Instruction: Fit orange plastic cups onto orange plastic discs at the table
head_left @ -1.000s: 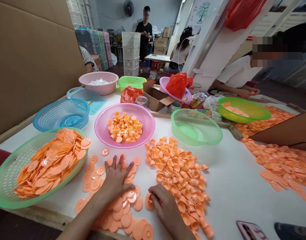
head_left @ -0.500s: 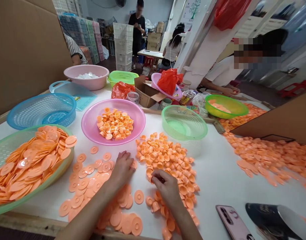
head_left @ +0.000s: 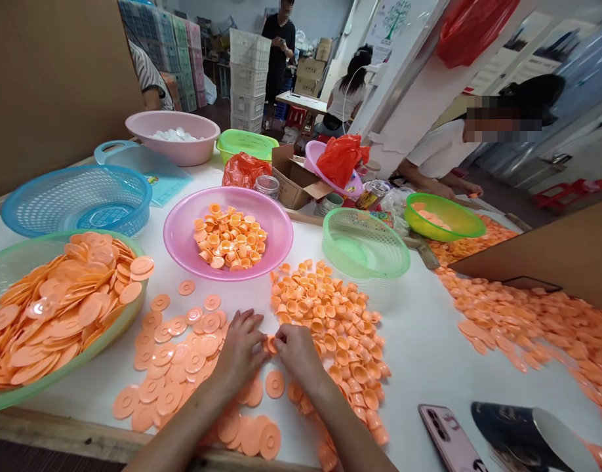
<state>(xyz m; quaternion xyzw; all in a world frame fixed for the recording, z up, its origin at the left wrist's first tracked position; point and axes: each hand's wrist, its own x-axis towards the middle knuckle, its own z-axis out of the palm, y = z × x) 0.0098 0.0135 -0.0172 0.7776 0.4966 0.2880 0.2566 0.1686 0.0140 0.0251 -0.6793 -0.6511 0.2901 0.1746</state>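
My left hand (head_left: 240,346) is at the middle of the white table, beside a spread of flat orange plastic discs (head_left: 169,397). Its thumb and fingertips pinch a small orange piece (head_left: 270,344), which looks like one of these discs. My right hand (head_left: 298,353) meets it from the other side with closed fingers, at the left edge of a heap of small orange plastic cups (head_left: 343,328). Its fingers largely hide what they hold, probably one of the cups. Ahead of both hands stands a pink bowl (head_left: 178,242) with capped orange cups inside.
At left, a green basket (head_left: 138,308) is heaped with discs, behind it a blue basket (head_left: 25,206). A green colander (head_left: 366,269) stands ahead right. A phone (head_left: 448,432) and a dark cup (head_left: 502,426) lie near right. Another person (head_left: 439,151) works beyond a cardboard divider (head_left: 551,255).
My right hand has moved left and away from me, from the cup heap to my left hand. The fingertips of both hands now meet around the orange piece. The view has shifted slightly.
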